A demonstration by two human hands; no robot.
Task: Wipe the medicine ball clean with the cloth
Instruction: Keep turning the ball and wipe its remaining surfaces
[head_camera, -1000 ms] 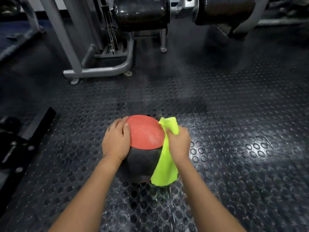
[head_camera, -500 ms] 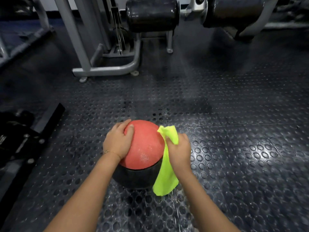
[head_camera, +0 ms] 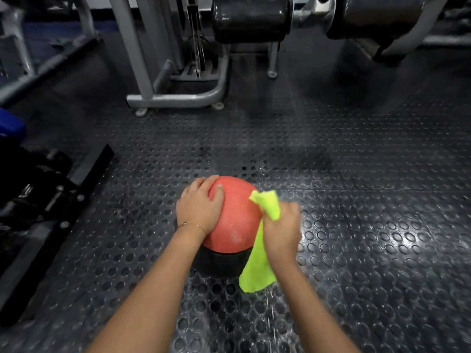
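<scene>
The medicine ball, red on top and black at the bottom, rests on the studded rubber floor in the lower middle of the head view. My left hand lies spread on the ball's upper left side, fingers over the red part. My right hand grips a bright yellow-green cloth against the ball's right side. One end of the cloth sticks up above my fist; the rest hangs down to the floor. The right hand is blurred.
A grey steel machine frame stands on the floor behind the ball, with black padded rollers above it. Dark equipment with a black bar lies at the left. The black studded floor stretches to the right.
The ball has rolled toward me, so more red surface now faces up. My left hand has shifted over the ball's top. My right hand with the cloth has stayed against the right side.
</scene>
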